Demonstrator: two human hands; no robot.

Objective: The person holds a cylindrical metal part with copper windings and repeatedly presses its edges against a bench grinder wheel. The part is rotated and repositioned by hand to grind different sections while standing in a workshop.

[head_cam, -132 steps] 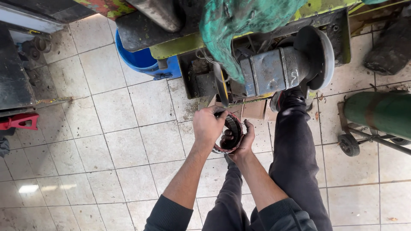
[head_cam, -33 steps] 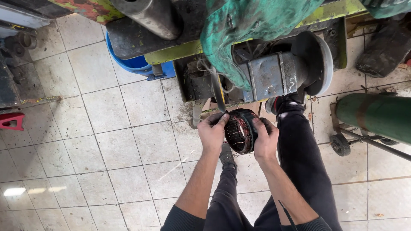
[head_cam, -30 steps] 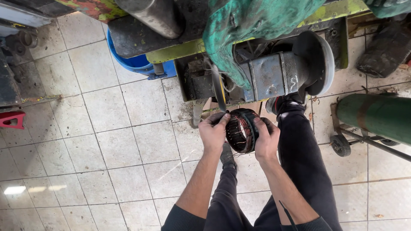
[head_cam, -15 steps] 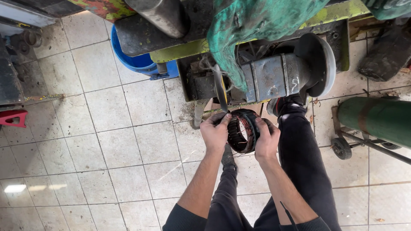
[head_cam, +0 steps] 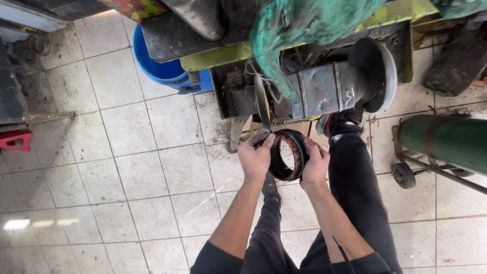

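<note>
A dark metal ring with reddish copper windings inside (head_cam: pixel 288 155) is held between both hands at waist height. My left hand (head_cam: pixel 256 157) grips its left rim, fingers curled over the top edge. My right hand (head_cam: pixel 315 163) cups its right rim. The ring's upper edge sits just under a thin grinding disc (head_cam: pixel 262 103) on a grey bench motor (head_cam: pixel 324 90). Whether ring and disc touch I cannot tell.
The motor has a large black wheel (head_cam: pixel 378 75) at its right end and a green cloth (head_cam: pixel 304 25) draped above. A blue bucket (head_cam: pixel 161 66) stands at the back on the tiled floor. A green cylinder on a wheeled cart (head_cam: pixel 446 144) lies at the right. A red stand (head_cam: pixel 15 140) is at far left.
Since the earliest frame both hands have lifted the ring closer to the disc and turned its opening toward me. Over the last second the hands and ring barely shifted.
</note>
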